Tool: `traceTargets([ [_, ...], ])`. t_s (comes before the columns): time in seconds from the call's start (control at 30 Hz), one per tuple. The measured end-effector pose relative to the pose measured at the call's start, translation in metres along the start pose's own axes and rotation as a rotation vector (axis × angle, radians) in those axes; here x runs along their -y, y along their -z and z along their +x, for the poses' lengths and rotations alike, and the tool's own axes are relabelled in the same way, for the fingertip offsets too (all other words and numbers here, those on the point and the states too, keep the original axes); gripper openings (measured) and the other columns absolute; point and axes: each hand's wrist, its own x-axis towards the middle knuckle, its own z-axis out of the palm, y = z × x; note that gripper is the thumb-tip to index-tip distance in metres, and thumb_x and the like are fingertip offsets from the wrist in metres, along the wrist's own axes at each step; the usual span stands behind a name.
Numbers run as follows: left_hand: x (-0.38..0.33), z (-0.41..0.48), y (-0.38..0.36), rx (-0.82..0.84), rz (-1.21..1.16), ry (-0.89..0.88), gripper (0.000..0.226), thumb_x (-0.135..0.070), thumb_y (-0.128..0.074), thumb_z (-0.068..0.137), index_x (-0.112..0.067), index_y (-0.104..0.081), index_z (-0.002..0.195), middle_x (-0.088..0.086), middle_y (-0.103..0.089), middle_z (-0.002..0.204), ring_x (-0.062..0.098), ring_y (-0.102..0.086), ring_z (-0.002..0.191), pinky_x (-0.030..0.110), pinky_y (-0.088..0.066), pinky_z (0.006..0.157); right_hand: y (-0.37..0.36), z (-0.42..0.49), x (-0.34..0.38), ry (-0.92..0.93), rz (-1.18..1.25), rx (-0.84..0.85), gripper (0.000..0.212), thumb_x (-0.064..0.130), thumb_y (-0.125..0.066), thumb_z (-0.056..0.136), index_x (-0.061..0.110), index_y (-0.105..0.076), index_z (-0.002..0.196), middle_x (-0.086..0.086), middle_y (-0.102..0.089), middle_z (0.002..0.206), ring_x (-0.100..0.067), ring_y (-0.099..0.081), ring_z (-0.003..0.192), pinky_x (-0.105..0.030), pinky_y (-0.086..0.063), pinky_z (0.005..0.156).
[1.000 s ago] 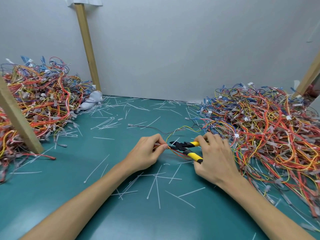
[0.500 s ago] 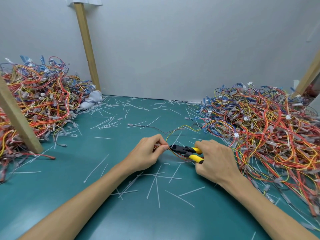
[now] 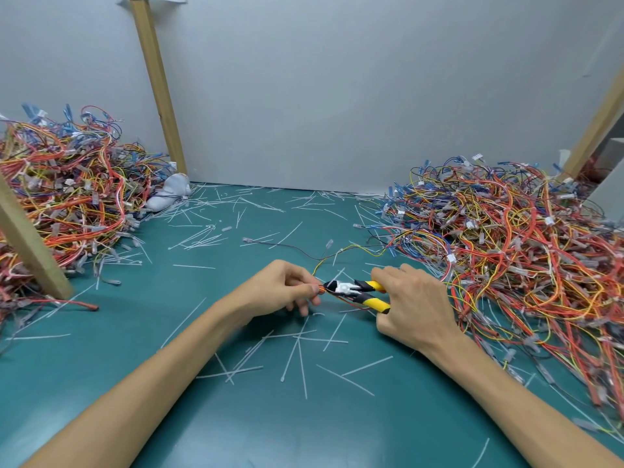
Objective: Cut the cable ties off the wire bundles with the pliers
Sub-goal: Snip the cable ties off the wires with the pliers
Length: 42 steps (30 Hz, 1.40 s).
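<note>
Right hand [image 3: 415, 309] grips one pair of pliers [image 3: 354, 292] by the yellow-and-black handles, dark nose pointing left, low over the green mat [image 3: 236, 417]. Left hand [image 3: 283, 292] pinches a thin wire bundle [image 3: 321, 290] (red and yellow strands) at the nose tip. White cut cable ties [image 3: 300, 359] litter the mat, too many to count. Beyond lie two tangles: left wire pile [image 3: 74, 197] and right wire pile [image 3: 523, 248].

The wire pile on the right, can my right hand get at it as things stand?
Probably yes: the right wire pile lies just beside the right hand with nothing between, though that hand grips the pliers.
</note>
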Motion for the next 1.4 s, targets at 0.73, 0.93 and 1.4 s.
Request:
traceTargets([
  [0.73,0.009,0.001,-0.010,-0.103,-0.206,-0.074,0.004,-0.003,-0.063,0.091,-0.002,-0.066,0.088,0.011,-0.075,0.077,0.023,-0.073,0.073,0.019,-0.051,0.059,-0.011,-0.001,0.003,0.019,-0.115,-0.024,0.040,0.025,-0.065,0.056,0.013,-0.059,0.094,-0.005,-0.055,0.079,-0.029,-0.049,0.073,-0.038,-0.040,0.063],
  [0.93,0.007,-0.001,-0.012,-0.077,-0.182,-0.072,0.007,-0.003,-0.062,0.092,-0.006,-0.067,0.088,0.013,-0.075,0.079,0.022,-0.074,0.074,0.019,-0.050,0.059,-0.011,-0.002,0.001,0.030,-0.044,0.061,0.034,0.019,-0.064,0.054,0.018,-0.038,0.075,0.000,-0.049,0.064,-0.028,-0.047,0.062,-0.030,-0.027,0.052],
  [1.4,0.003,-0.004,-0.010,-0.051,-0.149,-0.079,0.004,-0.004,-0.062,0.092,-0.003,-0.066,0.090,0.014,-0.074,0.081,0.022,-0.074,0.074,0.021,-0.051,0.060,-0.017,-0.003,-0.008,0.004,0.099,0.185,0.022,0.029,-0.047,0.061,0.019,-0.035,0.075,0.001,-0.046,0.063,-0.033,-0.047,0.065,-0.032,-0.030,0.051],
])
